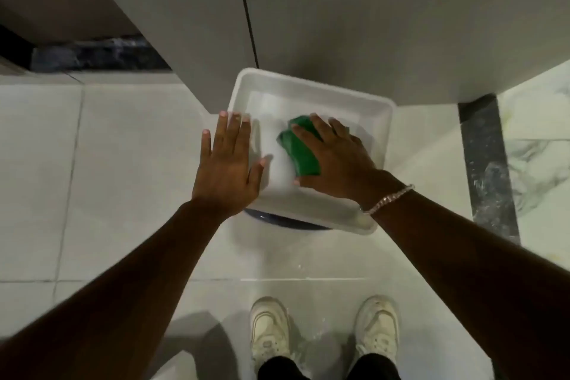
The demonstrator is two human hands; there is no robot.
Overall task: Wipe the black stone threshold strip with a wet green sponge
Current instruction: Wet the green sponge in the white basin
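Note:
A green sponge lies inside a white square basin in the middle of the view. My right hand is closed over the sponge, pressing it down into the basin. My left hand is spread flat with fingers apart over the basin's left rim and holds nothing. One black stone threshold strip runs along the floor at the right, dusty with pale marks. Another dark stone strip lies at the upper left under a doorway.
The basin sits on a dark blue round object. Grey walls rise just behind it. Pale floor tiles surround it. My two white shoes stand at the bottom. Marbled flooring lies beyond the right strip.

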